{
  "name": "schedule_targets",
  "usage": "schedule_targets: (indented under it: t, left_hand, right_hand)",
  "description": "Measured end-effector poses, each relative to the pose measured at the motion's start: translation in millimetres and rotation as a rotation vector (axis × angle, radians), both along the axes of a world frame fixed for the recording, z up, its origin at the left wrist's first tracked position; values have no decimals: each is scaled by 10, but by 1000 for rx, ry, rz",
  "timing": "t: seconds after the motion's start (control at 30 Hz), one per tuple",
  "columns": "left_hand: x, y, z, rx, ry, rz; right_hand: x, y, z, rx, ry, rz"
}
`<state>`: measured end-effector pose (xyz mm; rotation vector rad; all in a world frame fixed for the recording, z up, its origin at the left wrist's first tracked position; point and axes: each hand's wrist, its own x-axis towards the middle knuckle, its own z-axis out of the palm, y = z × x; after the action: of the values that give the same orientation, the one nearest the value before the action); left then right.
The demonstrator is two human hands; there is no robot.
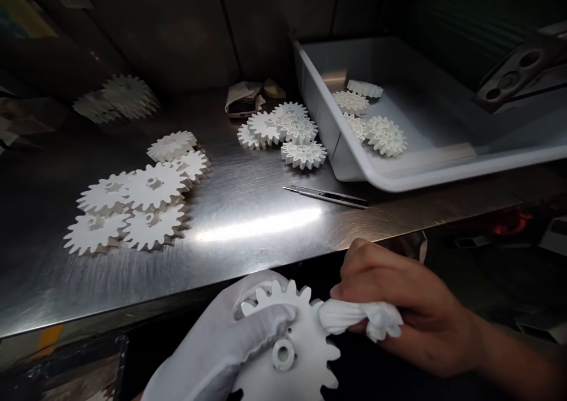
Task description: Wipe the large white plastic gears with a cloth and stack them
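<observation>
My left hand (pixel 212 342), in a white glove, grips a large white plastic gear (pixel 310 354) with its thumb lying across the face near the raised hub. The gear is in front of the bench edge, low in the view, and its bottom is cut off by the frame. My bare right hand (pixel 407 289) is closed around a bunched white cloth (pixel 343 317), whose end touches the gear's teeth at the upper right. On the bench beyond lies a slim metal craft knife (pixel 328 197), its tip pointing left.
Large white gears (pixel 155 185) lie in overlapping stacks at left on the steel bench (pixel 239 200), with another stack (pixel 126 97) farther back. Smaller gears (pixel 296 128) sit beside a grey plastic tray (pixel 376 179) holding several more. A phone-like object (pixel 243 107) with cloth lies behind.
</observation>
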<state>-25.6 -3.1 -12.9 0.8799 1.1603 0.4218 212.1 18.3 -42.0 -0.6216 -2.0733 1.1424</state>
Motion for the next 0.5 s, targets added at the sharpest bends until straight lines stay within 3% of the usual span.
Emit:
schedule_targets:
  t: [0.2, 0.37, 0.5]
  left_hand:
    - [54, -4, -24, 4, 14, 42]
    - [11, -64, -40, -45, 20, 145]
    - [-8, -78, -62, -71, 19, 172]
  right_hand:
    - [-78, 42, 11, 178, 7, 75]
    - [120, 55, -109, 60, -108, -246]
    - [134, 13, -101, 3, -18, -179]
